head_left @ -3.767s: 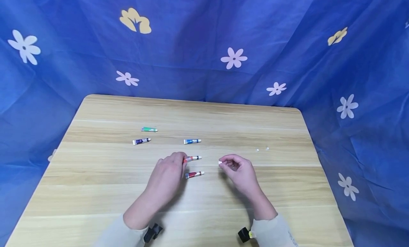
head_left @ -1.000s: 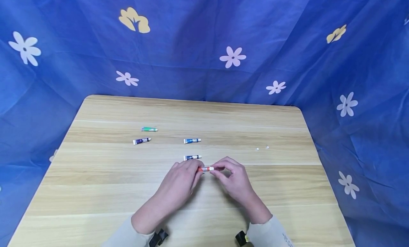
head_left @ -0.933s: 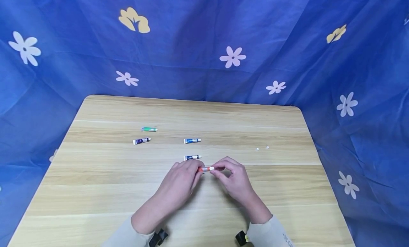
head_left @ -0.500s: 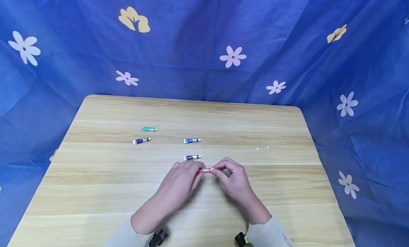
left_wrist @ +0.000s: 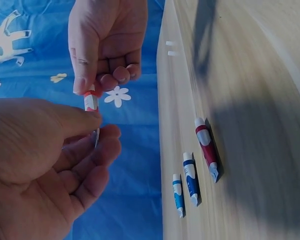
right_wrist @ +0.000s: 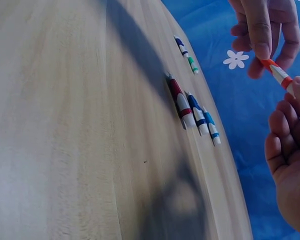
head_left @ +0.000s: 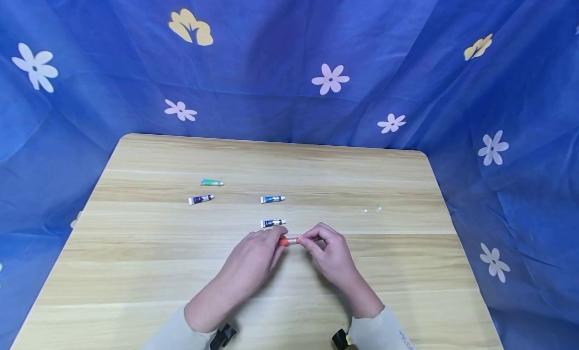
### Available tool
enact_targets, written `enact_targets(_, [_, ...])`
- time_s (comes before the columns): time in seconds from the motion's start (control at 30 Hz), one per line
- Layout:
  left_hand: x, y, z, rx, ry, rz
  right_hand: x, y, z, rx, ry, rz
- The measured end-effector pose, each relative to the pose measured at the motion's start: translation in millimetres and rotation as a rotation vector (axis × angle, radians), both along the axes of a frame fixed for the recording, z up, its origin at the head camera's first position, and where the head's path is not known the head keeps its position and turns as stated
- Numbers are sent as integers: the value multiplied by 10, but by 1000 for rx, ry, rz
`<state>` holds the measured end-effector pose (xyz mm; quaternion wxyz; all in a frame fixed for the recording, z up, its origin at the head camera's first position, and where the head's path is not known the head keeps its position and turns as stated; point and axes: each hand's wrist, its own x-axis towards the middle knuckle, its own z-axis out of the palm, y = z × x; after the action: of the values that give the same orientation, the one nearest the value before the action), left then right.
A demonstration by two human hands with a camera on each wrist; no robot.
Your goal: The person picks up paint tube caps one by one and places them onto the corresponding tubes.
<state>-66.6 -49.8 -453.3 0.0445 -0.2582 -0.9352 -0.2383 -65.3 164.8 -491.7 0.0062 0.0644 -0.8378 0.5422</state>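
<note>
Holding, item one: orange tube [head_left: 291,241], gripped by my left hand [head_left: 252,253] above the table [head_left: 158,289], its white tip [right_wrist: 289,88] pinched by my right hand [head_left: 332,250]. Change: a second ago that tip showed plainly from above; my right fingertips now cover it, so I judge the work sits there, fitting or loosening unclear. Beneath the grip: red tube [right_wrist: 178,96]. Just beyond: dark blue tube [head_left: 273,223], then light blue tube [head_left: 273,199]. Farther left: purple tube [head_left: 201,199], green tube [head_left: 211,182]. Well off right: two white bits [head_left: 365,210]

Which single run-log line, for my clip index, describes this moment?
left hand: grips orange tube | right hand: pinches its other end | red tube: on table
</note>
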Motion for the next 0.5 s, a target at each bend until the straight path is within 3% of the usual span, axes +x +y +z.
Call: enact_targets(0.5, [-6,2,-48,-17,-36,-15,-44,49,-4,18,-23,60])
